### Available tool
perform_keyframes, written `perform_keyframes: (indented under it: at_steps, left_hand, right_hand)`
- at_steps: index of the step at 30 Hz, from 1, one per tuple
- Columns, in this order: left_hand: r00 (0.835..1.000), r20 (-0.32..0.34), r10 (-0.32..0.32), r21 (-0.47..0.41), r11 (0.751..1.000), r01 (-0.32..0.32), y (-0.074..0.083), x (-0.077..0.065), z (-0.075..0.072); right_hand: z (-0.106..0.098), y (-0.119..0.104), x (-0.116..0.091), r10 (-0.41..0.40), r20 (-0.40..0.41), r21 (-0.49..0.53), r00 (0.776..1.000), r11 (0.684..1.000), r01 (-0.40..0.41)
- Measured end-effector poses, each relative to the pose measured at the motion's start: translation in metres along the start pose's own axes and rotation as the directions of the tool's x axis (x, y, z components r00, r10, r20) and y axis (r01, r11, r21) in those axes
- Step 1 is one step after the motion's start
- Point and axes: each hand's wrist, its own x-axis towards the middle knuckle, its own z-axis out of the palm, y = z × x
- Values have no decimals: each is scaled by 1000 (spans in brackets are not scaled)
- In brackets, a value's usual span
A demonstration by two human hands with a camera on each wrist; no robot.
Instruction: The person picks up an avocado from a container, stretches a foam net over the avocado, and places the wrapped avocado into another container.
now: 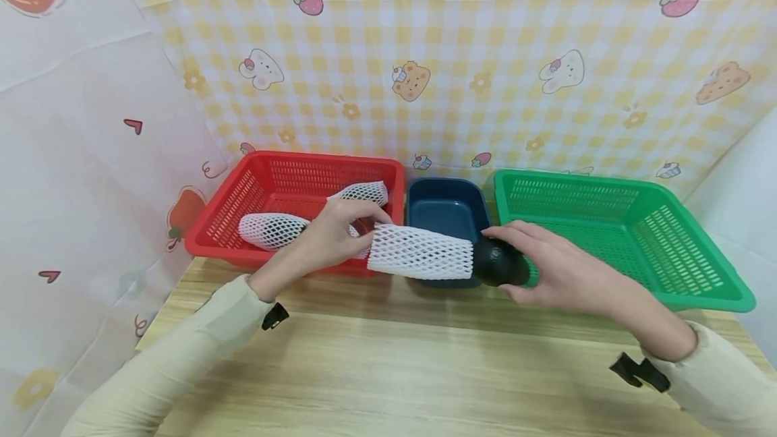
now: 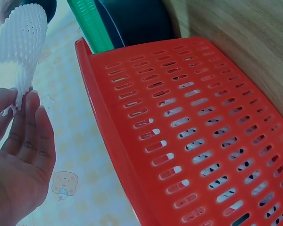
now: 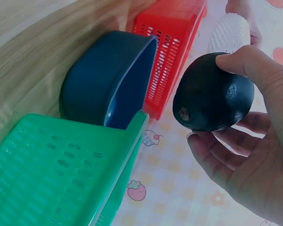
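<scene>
A dark, smooth avocado (image 3: pixel 212 94) is gripped by the right hand (image 1: pixel 558 268) between thumb and fingers. In the right wrist view a small stem scar shows on its skin. A white foam net sleeve (image 1: pixel 420 252) stretches leftward from the avocado, its right end against or around the fruit. At the other end, the left hand (image 1: pixel 332 238) pinches the sleeve's edge with thumb and fingertips, as the left wrist view also shows. Both hands are held above the blue bin (image 1: pixel 446 211) and the table's back part.
At the left is a red basket (image 1: pixel 231 204) holding netted items, including a foam-netted piece (image 1: pixel 272 230) and another netted piece (image 1: pixel 364 192). A green basket (image 1: pixel 680 241) stands right of the bin. Wooden tabletop (image 1: pixel 394 369) lies in front, a patterned cloth (image 1: pixel 449 66) behind.
</scene>
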Motion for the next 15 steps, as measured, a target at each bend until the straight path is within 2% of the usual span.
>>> perform_keyframes:
  at_steps: [6, 15]
  left_hand:
    - [1000, 2, -6, 10, 1000, 6, 1, 0, 2]
    - [999, -10, 47, -10, 999, -47, 0, 1, 5]
  right_hand:
    - [1, -4, 3, 1, 1, 13, 1000, 1000, -1]
    - [4, -6, 9, -30, -3, 28, 1000, 999, 30]
